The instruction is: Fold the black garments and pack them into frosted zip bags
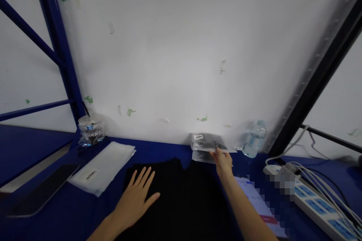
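Observation:
A black garment (181,203) lies spread on the blue table in front of me. My left hand (135,197) rests flat on its left part, fingers stretched and apart. Farther back, my right hand (223,162) pinches the front edge of a clear plastic bag (210,142) with dark contents and a white barcode label. That bag is lifted a little and leans near the wall. Beneath it lies another similar bag (203,156), partly hidden by the upper one and by my fingers.
To the left are a stack of frosted bags (104,167), a dark flat tablet-like slab (43,190) and a plastic-wrapped container (92,130). A water bottle (255,139), a lit screen (258,205) and a power strip (319,203) with cables lie right. Blue and black posts flank the wall.

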Tool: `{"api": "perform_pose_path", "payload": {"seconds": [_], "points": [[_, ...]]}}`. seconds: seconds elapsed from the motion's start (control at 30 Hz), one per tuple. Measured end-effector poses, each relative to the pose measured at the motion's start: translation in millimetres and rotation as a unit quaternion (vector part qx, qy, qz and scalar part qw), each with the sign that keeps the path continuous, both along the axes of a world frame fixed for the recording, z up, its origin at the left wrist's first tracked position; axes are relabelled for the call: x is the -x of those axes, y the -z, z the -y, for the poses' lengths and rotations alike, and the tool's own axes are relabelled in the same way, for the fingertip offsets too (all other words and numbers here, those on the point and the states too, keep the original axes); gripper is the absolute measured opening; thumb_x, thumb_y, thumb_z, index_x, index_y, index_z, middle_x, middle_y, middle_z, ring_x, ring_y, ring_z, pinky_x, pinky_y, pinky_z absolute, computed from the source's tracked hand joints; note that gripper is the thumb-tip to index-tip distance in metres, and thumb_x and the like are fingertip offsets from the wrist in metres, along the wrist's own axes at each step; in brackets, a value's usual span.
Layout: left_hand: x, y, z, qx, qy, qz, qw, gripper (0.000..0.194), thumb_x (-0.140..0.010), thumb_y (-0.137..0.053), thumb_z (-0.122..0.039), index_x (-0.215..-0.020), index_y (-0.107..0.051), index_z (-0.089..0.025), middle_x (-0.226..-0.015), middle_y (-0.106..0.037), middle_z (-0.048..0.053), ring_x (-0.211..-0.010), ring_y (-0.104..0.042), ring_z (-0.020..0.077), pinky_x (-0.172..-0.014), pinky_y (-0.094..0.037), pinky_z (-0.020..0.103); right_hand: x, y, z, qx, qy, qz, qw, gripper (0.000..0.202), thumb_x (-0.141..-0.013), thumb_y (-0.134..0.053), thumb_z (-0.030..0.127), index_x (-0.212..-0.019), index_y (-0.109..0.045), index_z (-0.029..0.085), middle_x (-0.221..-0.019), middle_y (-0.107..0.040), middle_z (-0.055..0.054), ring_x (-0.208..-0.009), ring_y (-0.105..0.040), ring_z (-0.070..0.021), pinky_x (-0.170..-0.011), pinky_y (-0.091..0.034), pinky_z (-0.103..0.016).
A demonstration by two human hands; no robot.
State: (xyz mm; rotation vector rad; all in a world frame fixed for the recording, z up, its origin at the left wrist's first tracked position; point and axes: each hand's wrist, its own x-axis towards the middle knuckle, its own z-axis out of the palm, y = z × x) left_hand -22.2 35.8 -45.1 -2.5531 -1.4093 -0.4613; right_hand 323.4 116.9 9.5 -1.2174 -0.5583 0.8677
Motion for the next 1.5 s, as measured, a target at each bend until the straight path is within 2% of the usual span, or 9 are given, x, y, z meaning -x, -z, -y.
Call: {"api": "perform_pose_path", "payload": {"seconds": [0.17, 0.33, 0.47, 0.73, 0.87, 1.07, 1.2, 1.4, 1.5], "points": [[5.5, -10.0, 3.5, 0.037, 0.019, 0.012, 0.999, 0.063, -0.091, -0.037, -0.054, -0.145, -0.025, -0.023, -0.148, -0.032, 0.011, -0.136, -0.027, 0.0304, -0.107, -0.025, 0.054, -11.2, 12.7, -4.7, 0.117, -0.074, 0.029, 0.990, 0.033, -0.089, -0.053, 0.035, -0.117, -0.053, 0.017, -0.117, -0.056, -0.009, -0.098, -0.059, -0.0201, -0.081, -0.051, -0.041], [29.1, -23.7, -11.0, 0.017, -0.057, 0.091, 0.994, 0.038, -0.093, -0.039, -0.034, -0.126, -0.053, -0.020, -0.127, -0.059, 0.008, -0.123, -0.047, 0.0258, -0.102, -0.035, 0.047, -17.0, 14.1, 6.6, 0.172, -0.115, 0.099, 0.973, 0.035, -0.085, -0.050, 0.044, -0.073, -0.061, 0.013, -0.071, -0.068, -0.014, -0.063, -0.068, -0.0208, -0.056, -0.052, -0.029], [57.5, -35.9, -25.2, 0.035, -0.136, 0.131, 0.981, 0.022, -0.084, -0.049, -0.026, -0.096, -0.066, -0.021, -0.099, -0.069, 0.007, -0.100, -0.058, 0.0270, -0.087, -0.043, 0.044, -19.1, 7.2, 10.4, 0.180, -0.142, 0.164, 0.960, 0.039, -0.083, -0.048, 0.044, -0.059, -0.057, 0.015, -0.055, -0.065, -0.011, -0.044, -0.062, -0.0171, -0.042, -0.046, -0.026], [60.2, -50.2, -31.2, 0.076, -0.114, 0.189, 0.972, 0.010, -0.080, -0.050, -0.023, -0.081, -0.061, -0.022, -0.086, -0.067, 0.003, -0.089, -0.060, 0.0241, -0.082, -0.044, 0.039, 60.9, -12.3, 11.4, 0.030, -0.252, 0.348, 0.902, 0.033, -0.070, -0.062, 0.049, -0.071, -0.066, 0.016, -0.067, -0.067, -0.004, -0.050, -0.058, -0.0134, -0.047, -0.042, -0.024], [57.8, -57.8, -27.5, 0.079, -0.099, 0.217, 0.968, 0.011, -0.084, -0.047, -0.027, -0.085, -0.057, -0.023, -0.089, -0.067, 0.001, -0.089, -0.061, 0.0219, -0.082, -0.046, 0.036, 101.2, -16.0, 10.0, -0.032, -0.296, 0.426, 0.854, 0.020, -0.058, -0.074, 0.030, -0.073, -0.068, 0.018, -0.069, -0.066, -0.001, -0.067, -0.060, -0.0165, -0.067, -0.044, -0.027], [74.7, -46.6, 11.2, 0.051, -0.034, 0.228, 0.972, 0.018, -0.089, -0.047, -0.033, -0.103, -0.057, -0.028, -0.109, -0.066, 0.000, -0.111, -0.057, 0.0219, -0.097, -0.044, 0.040, 90.3, -16.8, 51.7, -0.101, -0.321, 0.480, 0.810, 0.015, -0.077, -0.051, 0.017, -0.086, -0.062, 0.023, -0.085, -0.064, 0.000, -0.079, -0.058, -0.0159, -0.077, -0.043, -0.029], [83.4, -30.9, 35.2, 0.082, 0.035, 0.154, 0.984, 0.013, -0.088, -0.052, -0.033, -0.094, -0.062, -0.029, -0.111, -0.068, -0.002, -0.117, -0.055, 0.0208, -0.105, -0.038, 0.043, 75.0, -9.2, 83.8, -0.140, -0.358, 0.555, 0.738, 0.029, -0.078, -0.043, 0.007, -0.092, -0.063, 0.024, -0.096, -0.064, -0.003, -0.091, -0.057, -0.0176, -0.084, -0.043, -0.030], [70.8, -47.4, 41.6, 0.057, 0.007, 0.130, 0.990, 0.041, -0.094, -0.042, -0.029, -0.135, -0.041, -0.031, -0.139, -0.048, 0.000, -0.133, -0.036, 0.0190, -0.111, -0.027, 0.046, 52.6, -2.5, 55.8, -0.056, -0.165, 0.603, 0.778, 0.022, -0.078, -0.052, 0.019, -0.096, -0.065, 0.018, -0.094, -0.066, -0.010, -0.096, -0.056, -0.0263, -0.089, -0.040, -0.041], [60.8, -50.7, 39.7, 0.113, 0.041, 0.079, 0.990, 0.046, -0.095, -0.039, -0.029, -0.141, -0.030, -0.036, -0.145, -0.039, -0.002, -0.135, -0.029, 0.0203, -0.110, -0.026, 0.048, 46.7, -3.1, 41.8, -0.049, -0.166, 0.594, 0.786, 0.013, -0.074, -0.059, 0.023, -0.082, -0.067, 0.017, -0.079, -0.067, -0.009, -0.087, -0.059, -0.0276, -0.084, -0.043, -0.041]]}}
